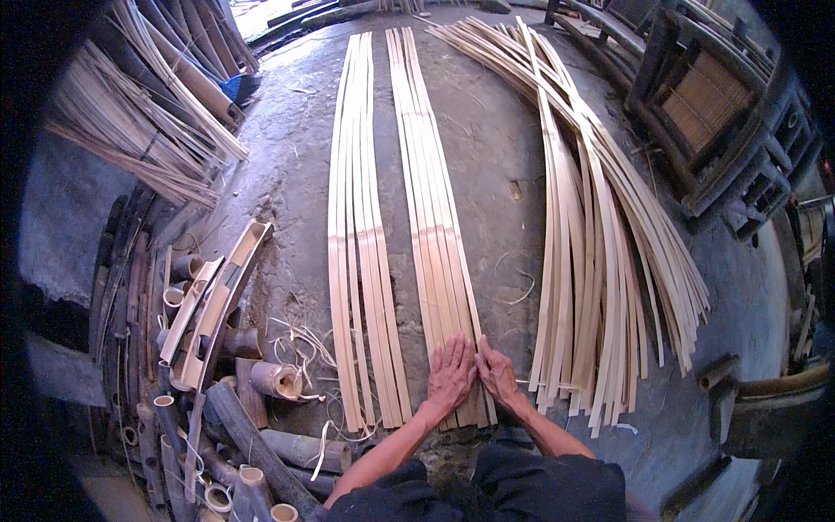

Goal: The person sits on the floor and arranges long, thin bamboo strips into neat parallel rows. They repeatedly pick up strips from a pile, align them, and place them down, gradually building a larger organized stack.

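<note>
A row of split bamboo strips (439, 278) lies on a rough grey floor (291, 165), its long axis running away from the person and slanting slightly left at the far end. The strips are flat, narrow and pale, crossed by brownish node bands. The left hand (450, 374) rests on the near end, fingers outstretched, grasping nothing; the right hand (499, 376) touches the right edge, its grip impossible to tell. Just left, a second row of strips (372, 270) lies nearly parallel
</note>
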`<state>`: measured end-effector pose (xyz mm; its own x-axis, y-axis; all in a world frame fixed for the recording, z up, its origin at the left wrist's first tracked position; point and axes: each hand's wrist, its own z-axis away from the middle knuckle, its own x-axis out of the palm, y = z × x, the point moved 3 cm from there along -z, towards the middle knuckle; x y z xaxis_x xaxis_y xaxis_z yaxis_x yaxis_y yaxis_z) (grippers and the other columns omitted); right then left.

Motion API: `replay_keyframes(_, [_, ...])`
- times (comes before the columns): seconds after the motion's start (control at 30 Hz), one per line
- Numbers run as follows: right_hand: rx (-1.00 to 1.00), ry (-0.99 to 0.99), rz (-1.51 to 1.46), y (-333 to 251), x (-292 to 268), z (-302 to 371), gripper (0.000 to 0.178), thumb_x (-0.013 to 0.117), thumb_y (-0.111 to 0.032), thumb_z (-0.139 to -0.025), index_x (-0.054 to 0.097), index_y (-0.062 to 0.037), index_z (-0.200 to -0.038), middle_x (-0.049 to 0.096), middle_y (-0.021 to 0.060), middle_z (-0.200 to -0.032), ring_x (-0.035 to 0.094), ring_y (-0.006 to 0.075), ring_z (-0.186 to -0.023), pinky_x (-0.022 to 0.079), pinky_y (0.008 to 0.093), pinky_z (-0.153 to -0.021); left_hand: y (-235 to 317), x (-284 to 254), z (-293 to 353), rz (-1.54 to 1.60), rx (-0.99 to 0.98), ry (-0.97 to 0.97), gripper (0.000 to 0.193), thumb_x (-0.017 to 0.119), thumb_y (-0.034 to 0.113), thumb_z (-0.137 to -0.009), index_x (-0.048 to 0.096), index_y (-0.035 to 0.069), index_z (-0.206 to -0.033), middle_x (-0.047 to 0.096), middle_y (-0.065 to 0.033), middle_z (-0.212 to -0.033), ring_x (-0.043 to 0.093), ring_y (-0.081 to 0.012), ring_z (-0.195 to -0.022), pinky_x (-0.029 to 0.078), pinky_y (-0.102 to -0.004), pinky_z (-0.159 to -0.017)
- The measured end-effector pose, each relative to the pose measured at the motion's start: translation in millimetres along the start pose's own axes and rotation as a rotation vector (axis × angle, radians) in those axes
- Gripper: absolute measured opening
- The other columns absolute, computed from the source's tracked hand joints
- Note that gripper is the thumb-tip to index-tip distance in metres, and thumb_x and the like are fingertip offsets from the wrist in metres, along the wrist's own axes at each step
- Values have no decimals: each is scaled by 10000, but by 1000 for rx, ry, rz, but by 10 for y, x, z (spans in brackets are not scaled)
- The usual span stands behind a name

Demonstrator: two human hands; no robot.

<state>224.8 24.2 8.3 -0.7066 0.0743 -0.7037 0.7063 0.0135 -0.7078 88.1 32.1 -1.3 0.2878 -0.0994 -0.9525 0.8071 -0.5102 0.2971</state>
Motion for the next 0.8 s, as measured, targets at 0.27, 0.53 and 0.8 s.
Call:
replay_keyframes(0.27, [282, -23, -280, 66, -80, 24, 474, 462, -175, -1001, 364, -47, -1446, 642, 99, -751, 584, 119, -643, 491, 275, -607, -12, 52, 13, -1, -11, 7, 656, 499, 354, -929, 305, 50, -1477, 198, -117, -1574, 126, -273, -1470, 102, -486, -1175])
replay_keyframes(0.53, [248, -12, -148, -40, -4, -46, 465, 480, -209, -999, 397, -77, -1437, 434, 76, -622, 429, 82, -598, 437, 269, -550, -14, 14, 12, 8, -10, 3, 644, 470, 364, -943, 303, 45, -1477, 207, -127, -1571, 129, -274, -1470, 73, -480, -1178])
replay_keyframes(0.8, [259, -18, -255, 47, 38, -65, 478, 496, -196, -990, 391, -61, -1436, 424, 91, -625, 434, 96, -572, 427, 287, -515, 3, -26, -13, 32, -13, -27, 633, 466, 355, -950, 301, 48, -1478, 205, -126, -1572, 130, -270, -1470, 89, -491, -1174])
